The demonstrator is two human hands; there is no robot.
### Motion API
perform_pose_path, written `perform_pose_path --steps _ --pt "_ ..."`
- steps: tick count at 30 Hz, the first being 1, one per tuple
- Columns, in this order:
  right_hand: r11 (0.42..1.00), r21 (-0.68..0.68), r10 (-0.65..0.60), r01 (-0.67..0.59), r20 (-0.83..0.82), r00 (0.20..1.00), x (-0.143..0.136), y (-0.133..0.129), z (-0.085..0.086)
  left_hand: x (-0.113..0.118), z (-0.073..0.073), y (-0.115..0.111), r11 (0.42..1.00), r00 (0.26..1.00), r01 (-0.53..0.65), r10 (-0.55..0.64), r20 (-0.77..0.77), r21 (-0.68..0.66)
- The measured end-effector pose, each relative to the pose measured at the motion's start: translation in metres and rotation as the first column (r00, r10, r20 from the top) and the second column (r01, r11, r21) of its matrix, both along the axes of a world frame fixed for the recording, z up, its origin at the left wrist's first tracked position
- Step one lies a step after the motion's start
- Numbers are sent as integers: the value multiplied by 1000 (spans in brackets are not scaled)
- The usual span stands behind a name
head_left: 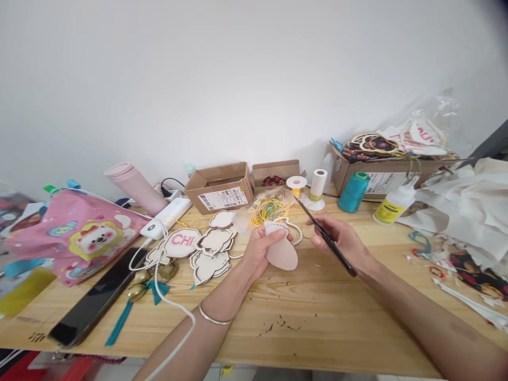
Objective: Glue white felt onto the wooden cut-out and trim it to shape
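Note:
My left hand (260,246) pinches a pale, rounded cut-out piece (282,255) between thumb and fingers, above the wooden table (309,328). Whether it is paper or fabric I cannot tell. In my right hand (343,243) is a slim black pointed tool (326,238), its tip up and to the left, apart from the piece. Its exact kind is unclear. Just behind the piece lies a pale ring-shaped frame (296,233). To the left of my left hand are several stacked cloud-shaped cut-outs (214,241), and one flat piece (182,243) bears pink letters.
Behind stand a small cardboard box (218,185), a white spool (318,182), a teal thread cone (353,193) and a glue bottle (392,205). A black phone (97,299), white power bank (164,218) with cable and pink bag (85,233) are left. White sheets (468,196) lie right.

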State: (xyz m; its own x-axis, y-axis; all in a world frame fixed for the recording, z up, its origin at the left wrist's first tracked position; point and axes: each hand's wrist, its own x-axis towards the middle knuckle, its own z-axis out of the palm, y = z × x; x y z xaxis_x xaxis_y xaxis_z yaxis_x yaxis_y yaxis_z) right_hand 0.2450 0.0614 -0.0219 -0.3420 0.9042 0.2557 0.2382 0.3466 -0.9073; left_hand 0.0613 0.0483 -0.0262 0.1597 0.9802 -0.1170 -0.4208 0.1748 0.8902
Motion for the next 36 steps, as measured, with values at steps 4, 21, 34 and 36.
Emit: perform_pose_path --steps 4,21,34,36 --pt "988 152 -75 39 241 968 2 -3 5 -1 0 0 999 998 -44 44 -45 12" --pt "875 483 -305 41 482 821 -4 -7 -1 2 -1 3 959 960 -252 265 -96 126" --pt "985 171 -61 -15 427 902 -9 -9 -2 2 1 3 952 947 -285 298 -120 111" --pt "988 155 -63 -1 405 912 -8 -8 -4 3 2 2 956 951 -273 284 -119 103"
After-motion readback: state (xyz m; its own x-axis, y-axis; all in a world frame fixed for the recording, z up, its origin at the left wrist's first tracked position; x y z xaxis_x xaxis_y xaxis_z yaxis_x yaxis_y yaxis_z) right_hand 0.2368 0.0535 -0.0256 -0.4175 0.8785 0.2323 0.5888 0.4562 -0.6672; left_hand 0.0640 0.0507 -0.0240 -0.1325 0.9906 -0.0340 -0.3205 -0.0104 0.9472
